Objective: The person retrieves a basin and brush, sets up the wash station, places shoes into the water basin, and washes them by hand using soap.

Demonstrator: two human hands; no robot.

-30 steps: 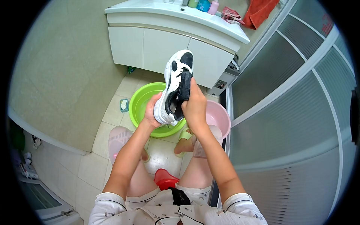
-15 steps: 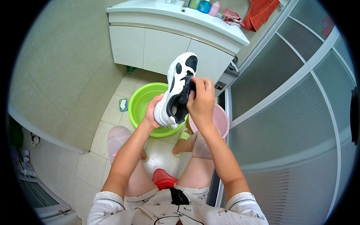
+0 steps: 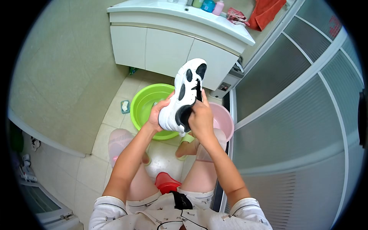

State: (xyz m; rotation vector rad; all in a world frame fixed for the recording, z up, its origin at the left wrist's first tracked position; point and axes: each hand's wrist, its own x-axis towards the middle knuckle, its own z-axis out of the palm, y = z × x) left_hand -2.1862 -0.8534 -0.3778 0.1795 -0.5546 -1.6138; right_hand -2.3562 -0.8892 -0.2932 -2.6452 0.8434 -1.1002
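A white shoe with black patches (image 3: 178, 100) is held up over a green basin (image 3: 142, 105), toe pointing away and its side turned towards me. My left hand (image 3: 157, 115) grips it around the heel from the left. On the right side, my right hand (image 3: 201, 118) holds the shoe by its opening, with some fingertips hidden behind or inside it. A pink basin (image 3: 223, 119) stands on the floor to the right of the green one, partly behind my right forearm.
A soap dish (image 3: 125, 107) lies on the floor left of the green basin. Ahead stands a white vanity (image 3: 165, 48) with bottles (image 3: 208, 5) and a cloth on top. A glass partition (image 3: 291, 126) runs along the right. A red stool (image 3: 166, 183) is between my legs.
The shoe has tilted to the right and come slightly lower, showing more of its side. My right hand has moved from the tongue down to the opening. My left hand keeps its hold.
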